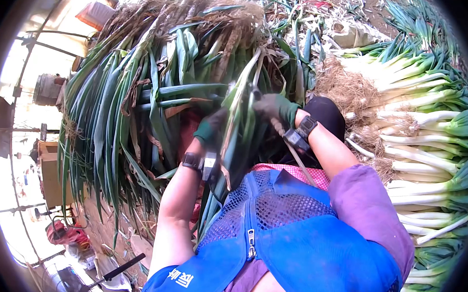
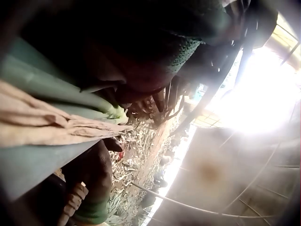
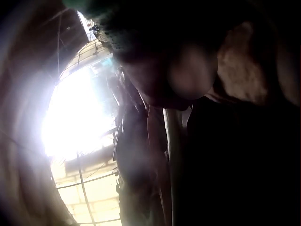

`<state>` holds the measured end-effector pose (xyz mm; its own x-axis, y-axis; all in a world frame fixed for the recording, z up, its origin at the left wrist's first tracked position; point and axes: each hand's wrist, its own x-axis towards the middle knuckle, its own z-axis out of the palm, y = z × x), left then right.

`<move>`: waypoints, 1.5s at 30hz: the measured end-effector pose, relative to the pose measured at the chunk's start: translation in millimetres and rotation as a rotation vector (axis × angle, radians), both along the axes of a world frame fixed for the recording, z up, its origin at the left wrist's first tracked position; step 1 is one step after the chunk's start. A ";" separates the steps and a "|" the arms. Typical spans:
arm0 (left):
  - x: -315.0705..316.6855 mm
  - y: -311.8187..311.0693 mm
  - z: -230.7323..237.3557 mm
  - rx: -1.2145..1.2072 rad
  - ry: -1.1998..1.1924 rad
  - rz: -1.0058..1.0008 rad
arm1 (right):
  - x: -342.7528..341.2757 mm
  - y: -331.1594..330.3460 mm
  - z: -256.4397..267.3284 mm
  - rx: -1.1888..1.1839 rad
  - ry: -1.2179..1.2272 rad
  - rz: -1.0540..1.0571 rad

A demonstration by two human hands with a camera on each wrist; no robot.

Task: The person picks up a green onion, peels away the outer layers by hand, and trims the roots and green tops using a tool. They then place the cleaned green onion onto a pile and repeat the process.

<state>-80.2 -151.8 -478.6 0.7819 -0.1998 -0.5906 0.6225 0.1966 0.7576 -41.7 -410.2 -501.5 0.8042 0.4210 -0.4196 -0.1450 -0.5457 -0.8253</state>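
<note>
My left hand (image 1: pixel 214 128), in a dark green glove, grips a green onion (image 1: pixel 240 101) by its leaves, the stalk pointing up and away from the body. A dry, wrinkled outer leaf (image 2: pixel 51 123) runs along it in the left wrist view. My gloved right hand (image 1: pixel 276 107) is close beside the stalk's upper part, fingers curled round a small tool with a dark tip (image 1: pixel 256 93). A thin hose (image 1: pixel 300 161) trails from that hand toward the lap. The right wrist view is mostly dark and hides the fingers' detail.
A large heap of untrimmed green onions (image 1: pixel 109 102) with dry roots hangs at the left. Rows of white-stalked green onions (image 1: pixel 418 155) lie at the right, roots inward. Leaf scraps (image 1: pixel 304 12) litter the ground ahead. A red bag (image 1: pixel 65 233) is at lower left.
</note>
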 end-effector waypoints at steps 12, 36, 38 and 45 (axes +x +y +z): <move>18.6 1.0 100.3 0.316 -0.607 0.001 | -73.2 -9.3 -6.9 0.474 0.227 -0.472; 150.7 112.9 187.8 2.308 -0.848 0.125 | -65.6 -9.0 -33.7 0.691 0.228 -0.731; 167.2 147.1 182.5 1.995 -0.368 -0.098 | -61.2 -4.9 -48.7 0.666 0.209 -0.701; 112.6 119.3 211.4 1.602 -0.478 -0.163 | -59.9 -3.4 -53.0 0.614 0.193 -0.741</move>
<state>32.4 -32.5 -267.2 0.9720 0.2348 0.0037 0.2276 -0.9462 0.2299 -101.6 -413.6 -554.5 0.8934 0.0265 -0.4485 -0.4400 0.2536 -0.8614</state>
